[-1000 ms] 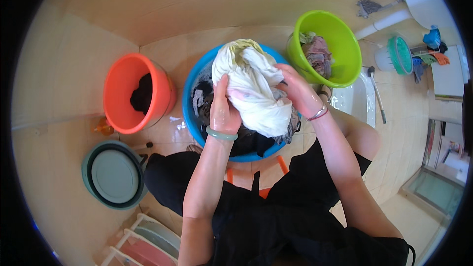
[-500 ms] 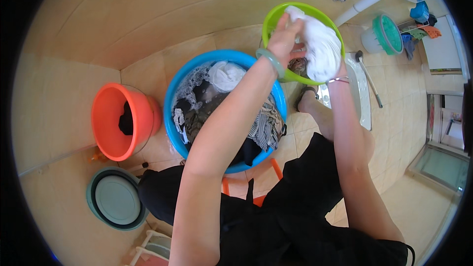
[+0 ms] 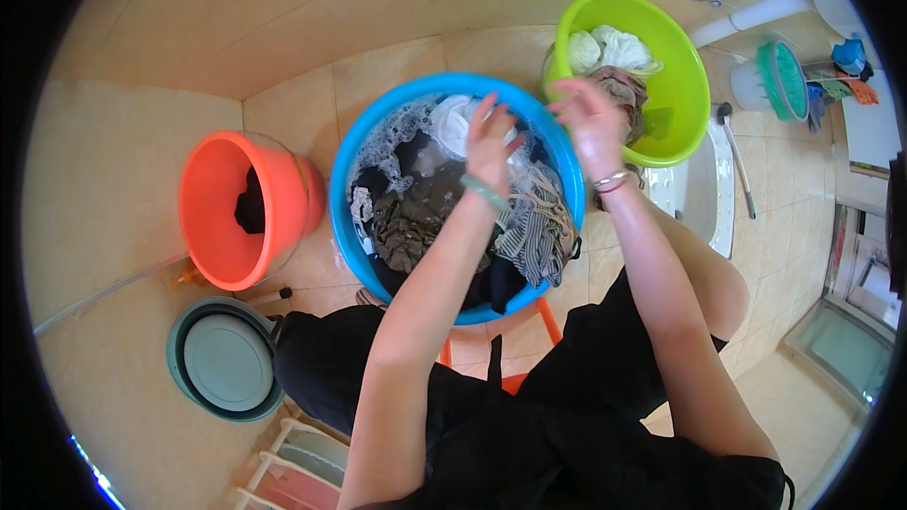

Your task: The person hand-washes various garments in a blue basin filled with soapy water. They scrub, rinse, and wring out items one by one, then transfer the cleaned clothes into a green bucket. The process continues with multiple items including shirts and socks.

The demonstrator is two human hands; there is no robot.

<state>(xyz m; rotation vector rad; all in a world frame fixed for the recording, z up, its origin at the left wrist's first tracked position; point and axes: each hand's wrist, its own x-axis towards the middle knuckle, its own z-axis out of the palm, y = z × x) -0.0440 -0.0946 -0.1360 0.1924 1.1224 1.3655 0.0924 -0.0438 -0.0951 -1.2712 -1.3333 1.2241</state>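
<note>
A blue basin (image 3: pixel 351 227) in front of me holds soapy water and several wet clothes, dark, striped and white. My left hand (image 3: pixel 491 142) hovers over its far side with spread fingers, just above a white garment (image 3: pixel 452 125). Holding nothing, my right hand (image 3: pixel 590 113) is open at the gap between the blue basin and a green basin (image 3: pixel 682 85). The green basin holds a wrung white cloth (image 3: pixel 609 49) and other clothes.
An orange bucket (image 3: pixel 219 217) with a dark cloth inside stands to the left. A teal basin (image 3: pixel 222 359) lies near my left knee. A small teal bucket (image 3: pixel 777 76) and a pipe are at the far right. I sit on an orange stool (image 3: pixel 548 321).
I lifted the white cloth out of the blue basin, carried it right and dropped it in the green basin. Both hands have come back empty toward the blue basin.
</note>
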